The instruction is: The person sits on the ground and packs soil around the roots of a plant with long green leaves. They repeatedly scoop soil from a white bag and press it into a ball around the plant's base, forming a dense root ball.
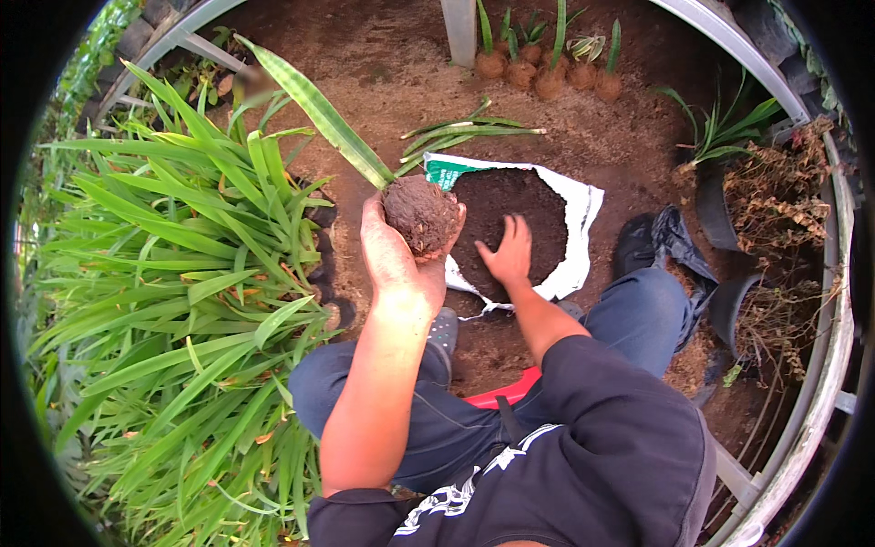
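Observation:
Resting in my left hand is a ball of dark moist soil, cupped from below. A single broad snake plant leaf, green with paler edges, slants up and left from the ball. My right hand hovers over or touches the dark potting soil, fingers spread and slightly blurred; I cannot tell if the fingertips press into it. The soil fills an opened white plastic bag with a green printed corner, lying on the ground before me.
Cut long leaves lie beyond the bag. Farther off stand several fibre-covered plant balls near a metal post. Dense strap-leaved plants crowd the left. Black pots with dried plants line the right. A red seat shows beneath me.

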Available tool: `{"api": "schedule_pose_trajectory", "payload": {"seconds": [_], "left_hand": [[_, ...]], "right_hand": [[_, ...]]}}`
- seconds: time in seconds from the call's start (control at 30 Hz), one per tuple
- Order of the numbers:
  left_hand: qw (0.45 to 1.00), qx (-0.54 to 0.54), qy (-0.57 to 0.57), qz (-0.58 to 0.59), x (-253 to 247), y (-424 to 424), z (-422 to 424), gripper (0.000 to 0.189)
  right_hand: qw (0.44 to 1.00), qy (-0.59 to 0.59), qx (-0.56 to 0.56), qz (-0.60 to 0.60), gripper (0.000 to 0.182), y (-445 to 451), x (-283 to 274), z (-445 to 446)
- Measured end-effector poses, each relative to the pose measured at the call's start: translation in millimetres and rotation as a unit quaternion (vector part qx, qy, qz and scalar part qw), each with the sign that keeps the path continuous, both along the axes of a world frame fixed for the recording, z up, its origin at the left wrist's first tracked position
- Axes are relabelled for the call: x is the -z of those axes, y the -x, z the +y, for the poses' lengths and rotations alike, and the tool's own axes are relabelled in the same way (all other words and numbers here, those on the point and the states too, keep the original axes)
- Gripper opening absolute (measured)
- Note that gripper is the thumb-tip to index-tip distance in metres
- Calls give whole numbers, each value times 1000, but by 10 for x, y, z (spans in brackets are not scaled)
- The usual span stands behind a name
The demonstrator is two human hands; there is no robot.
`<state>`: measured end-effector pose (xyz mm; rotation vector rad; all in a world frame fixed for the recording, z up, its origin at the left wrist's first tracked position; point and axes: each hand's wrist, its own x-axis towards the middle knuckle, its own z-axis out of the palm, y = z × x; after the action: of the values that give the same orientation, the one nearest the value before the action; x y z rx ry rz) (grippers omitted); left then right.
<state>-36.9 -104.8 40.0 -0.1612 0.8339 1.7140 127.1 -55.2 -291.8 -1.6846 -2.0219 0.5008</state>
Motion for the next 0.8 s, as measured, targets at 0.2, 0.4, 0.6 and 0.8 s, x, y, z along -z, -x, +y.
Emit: {"api": "schedule_pose_trajectory", "payload": {"seconds": [0.2,0.4,0.6,0.8], "left_hand": [[999,-14,25,35,-124,108,-263,43],[998,-51,23,28,-86,443,-658,43],[998,-51,26,42,19,545,-597,41],[999,-29,32,-8,151,419,-90,41]], "right_hand": [[994,5,102,-46,88,-21,165,514],[994,-14,96,56,76,452,235,649],[993,-34,4,111,50,1013,278,191],[990,-54,-105,79,39,841,289,-74]]}}
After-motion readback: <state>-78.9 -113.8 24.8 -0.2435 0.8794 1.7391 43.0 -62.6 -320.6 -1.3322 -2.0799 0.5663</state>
